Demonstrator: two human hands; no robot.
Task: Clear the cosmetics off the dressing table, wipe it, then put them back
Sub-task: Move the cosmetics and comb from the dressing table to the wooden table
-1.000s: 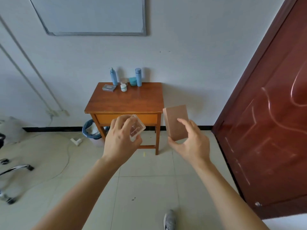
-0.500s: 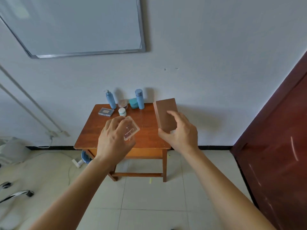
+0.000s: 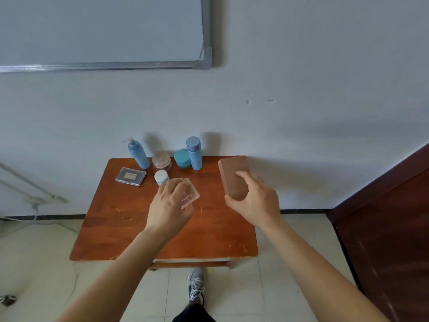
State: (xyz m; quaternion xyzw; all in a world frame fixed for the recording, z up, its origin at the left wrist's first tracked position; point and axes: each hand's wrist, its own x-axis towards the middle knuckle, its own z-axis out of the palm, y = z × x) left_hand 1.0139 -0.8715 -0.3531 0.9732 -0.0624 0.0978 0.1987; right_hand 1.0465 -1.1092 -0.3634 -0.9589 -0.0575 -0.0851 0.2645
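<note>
Restocking, I judge: left hand point(image 3: 168, 206) grips a clear case point(image 3: 190, 195), right hand point(image 3: 255, 199) a brown box point(image 3: 232, 171); both need lowering onto the dressing table point(image 3: 120, 228).

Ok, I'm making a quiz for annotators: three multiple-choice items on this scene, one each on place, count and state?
1. The white jar stands: A on the floor; B in front of the pink jar; C on a chair.
2. Blue bottles on the table: A two; B one; C four.
3. The right hand is: A empty; B wiping; C gripping the brown box.
Answers: 1 B, it sits nearer than the pink jar; 2 A, pump bottle and capped bottle; 3 C, it clasps the box.
</note>
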